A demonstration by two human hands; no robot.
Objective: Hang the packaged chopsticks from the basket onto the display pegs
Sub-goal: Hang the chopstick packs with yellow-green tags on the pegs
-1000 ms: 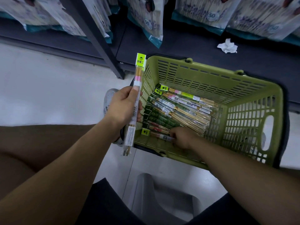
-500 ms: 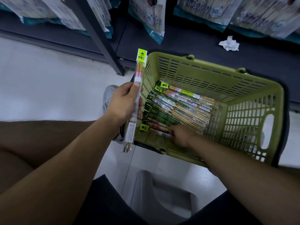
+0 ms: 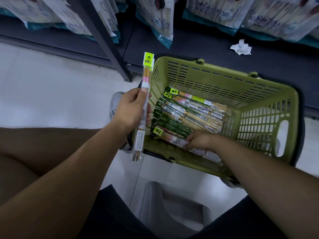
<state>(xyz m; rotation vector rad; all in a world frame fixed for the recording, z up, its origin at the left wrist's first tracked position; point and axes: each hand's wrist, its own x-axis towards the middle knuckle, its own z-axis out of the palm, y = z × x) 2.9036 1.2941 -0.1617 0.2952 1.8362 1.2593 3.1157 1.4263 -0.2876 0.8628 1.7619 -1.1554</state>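
The fingers (image 3: 149,115) and thumb of the left hand (image 3: 131,109) are curled round one held packet (image 3: 146,78) of chopsticks. It stands upright just outside the basket's left wall, with its yellow-green header card on top and the chopstick tips below the wrist. The fingers (image 3: 189,141) of the right hand (image 3: 200,140) are bent down inside the basket and close on the near packet (image 3: 174,139), which lies flat along the basket's near wall. One green slatted basket (image 3: 269,87) sits on the pale floor and holds everything else. A pile of packets (image 3: 189,114) covers its bottom, all lying roughly side by side with their header ends toward the left wall. They overlap too much for an exact count, but there are at least ten, some in dark green sleeves and some clear. Three yellow-green headers show among those in the basket. Beyond the basket's far wall runs a dark shelf (image 3: 189,49) with one crumpled tissue (image 3: 240,47) on it. Several large bags (image 3: 158,19) hang above the shelf, cut off by the frame. One grey shoe (image 3: 115,104) rests just left of the basket, and one grey stool (image 3: 172,209) stands on its near side.
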